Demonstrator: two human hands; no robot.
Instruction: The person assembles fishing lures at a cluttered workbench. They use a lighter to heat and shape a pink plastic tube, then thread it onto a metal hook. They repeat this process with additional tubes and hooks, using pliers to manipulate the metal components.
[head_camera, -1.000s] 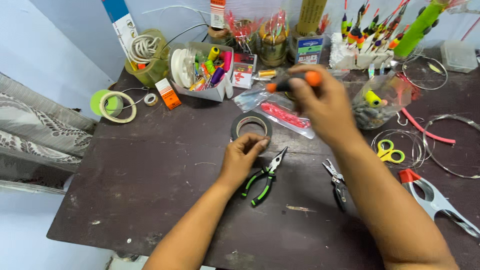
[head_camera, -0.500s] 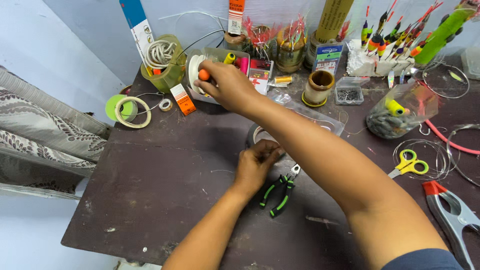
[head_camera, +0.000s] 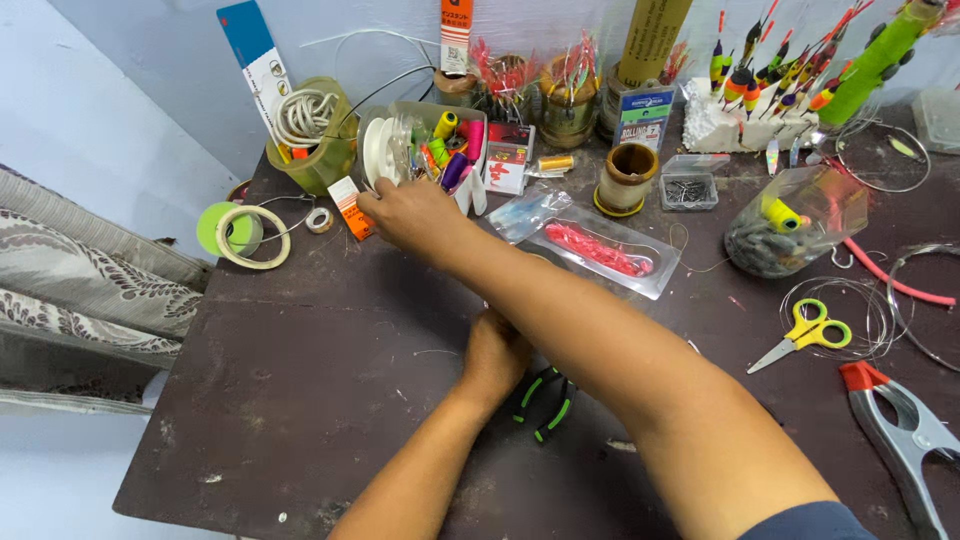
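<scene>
A dark brown table (head_camera: 300, 400) with a worn, scuffed top fills most of the view. Directly behind the table rises a pale blue wall (head_camera: 150, 90), its paint plain and evenly lit. To the left of the table hangs a grey curtain (head_camera: 80, 290) patterned with paler leaf shapes, its folds running just beside the table's left edge. Below the table's near left corner shows a pale strip of floor (head_camera: 50, 480). The light is soft and even, without hard shadows.

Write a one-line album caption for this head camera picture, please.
At a cluttered dark table, the right hand reaches to a clear box of bright spools; the left hand rests beside green-handled pliers.
</scene>
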